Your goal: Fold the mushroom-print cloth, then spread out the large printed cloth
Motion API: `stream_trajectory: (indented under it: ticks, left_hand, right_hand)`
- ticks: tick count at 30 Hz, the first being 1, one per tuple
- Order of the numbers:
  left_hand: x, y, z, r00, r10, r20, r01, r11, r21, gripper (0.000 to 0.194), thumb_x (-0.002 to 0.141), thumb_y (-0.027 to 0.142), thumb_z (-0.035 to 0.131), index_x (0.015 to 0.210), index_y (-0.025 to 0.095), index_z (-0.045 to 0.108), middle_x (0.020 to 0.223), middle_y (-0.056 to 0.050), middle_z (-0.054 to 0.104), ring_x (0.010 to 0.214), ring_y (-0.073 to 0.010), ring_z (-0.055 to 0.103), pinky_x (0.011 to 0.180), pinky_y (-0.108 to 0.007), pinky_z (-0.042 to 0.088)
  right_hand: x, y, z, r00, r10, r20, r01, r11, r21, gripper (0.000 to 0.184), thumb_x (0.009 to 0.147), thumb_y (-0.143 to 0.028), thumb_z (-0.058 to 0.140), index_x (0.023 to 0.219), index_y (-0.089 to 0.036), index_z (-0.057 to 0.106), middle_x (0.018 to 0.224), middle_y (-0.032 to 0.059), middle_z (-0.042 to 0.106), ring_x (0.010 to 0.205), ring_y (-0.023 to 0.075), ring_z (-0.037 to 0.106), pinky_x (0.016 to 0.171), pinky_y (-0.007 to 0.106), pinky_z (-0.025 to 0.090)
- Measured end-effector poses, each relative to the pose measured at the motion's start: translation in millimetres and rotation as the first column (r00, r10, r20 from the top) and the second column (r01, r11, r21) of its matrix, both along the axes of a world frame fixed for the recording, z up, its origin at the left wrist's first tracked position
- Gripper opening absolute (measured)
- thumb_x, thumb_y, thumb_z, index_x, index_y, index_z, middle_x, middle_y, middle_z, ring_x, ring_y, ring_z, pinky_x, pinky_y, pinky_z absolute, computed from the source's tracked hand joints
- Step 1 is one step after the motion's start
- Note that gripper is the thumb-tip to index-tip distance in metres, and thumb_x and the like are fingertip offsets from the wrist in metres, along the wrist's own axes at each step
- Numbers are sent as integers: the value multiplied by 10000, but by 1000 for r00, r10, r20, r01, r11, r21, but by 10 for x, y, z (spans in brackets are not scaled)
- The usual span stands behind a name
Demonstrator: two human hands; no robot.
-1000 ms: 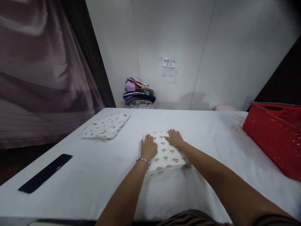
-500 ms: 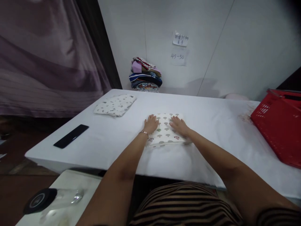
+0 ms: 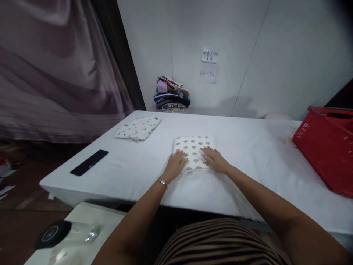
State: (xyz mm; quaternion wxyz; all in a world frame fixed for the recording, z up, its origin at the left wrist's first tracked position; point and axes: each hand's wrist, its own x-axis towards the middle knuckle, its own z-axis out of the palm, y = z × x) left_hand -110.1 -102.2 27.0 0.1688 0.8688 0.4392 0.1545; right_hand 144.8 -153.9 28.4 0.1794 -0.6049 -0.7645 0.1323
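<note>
Here, left hand and right hand touch cloth — sheet: "45-50".

The person's left hand and right hand rest flat, fingers extended, on the near part of a folded mushroom-print cloth on the white table. A second patterned cloth and a flat black object lie to the left; a red basket stands at right.

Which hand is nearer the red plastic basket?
Right. The right hand rests on the right side of the folded mushroom-print cloth, left of the red plastic basket; the left hand rests on the cloth's left side, farther away.
</note>
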Motion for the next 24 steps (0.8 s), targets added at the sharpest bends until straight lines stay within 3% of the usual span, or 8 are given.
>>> stream_trajectory:
  ticks: [4,9,13,18,21,24]
  left_hand:
    - [-211,-218,-112,989,-138,-49,145,970,195,551,883,475,474,1380,250,396,1486,-53,354,1387,-241,261,1131,-470,200]
    - [-243,-279,-147,980,-121,-156,168,924,344,544,853,236,497,1387,233,392,1484,-62,355,1370,-252,290,1103,-467,250]
    - [-157,-271,-81,971,-98,-217,175,912,371,577,801,120,476,1365,231,428,1433,-56,434,1324,-252,359,1080,-455,284]
    - [-112,-224,-12,956,-114,-271,226,876,425,630,737,10,428,1321,239,491,1335,-60,538,1245,-237,455,1060,-430,304]
    - [-206,-79,52,959,-106,-262,221,860,460,605,748,-5,389,1281,247,526,1294,-58,574,1225,-221,483,1063,-447,293]
    - [-361,63,92,966,8,-260,119,875,470,565,758,10,383,1248,235,549,1308,-70,564,1238,-249,474,1048,-498,296]
  right_hand:
    - [178,-328,-168,990,111,82,-127,965,231,562,940,-434,402,1454,-229,302,1450,90,398,1371,252,277,1118,514,203]
    - [245,-524,-337,958,113,262,-191,937,293,572,869,-138,388,1437,-184,330,1456,94,387,1363,231,286,1111,497,230]
    - [279,-494,-304,939,118,323,-210,941,266,649,811,-75,397,1445,-184,306,1461,97,378,1363,230,281,1096,474,266]
    - [313,-430,-205,908,187,375,-303,911,279,578,853,-57,365,1422,-154,339,1386,139,463,1303,243,376,1026,444,361]
    - [170,-426,-173,908,174,381,-308,893,327,533,907,-75,339,1428,-182,324,1336,136,513,1228,236,460,975,407,408]
    - [-137,-463,-156,905,167,391,-313,884,347,520,928,-108,362,1437,-201,304,1337,148,509,1163,247,510,929,400,435]
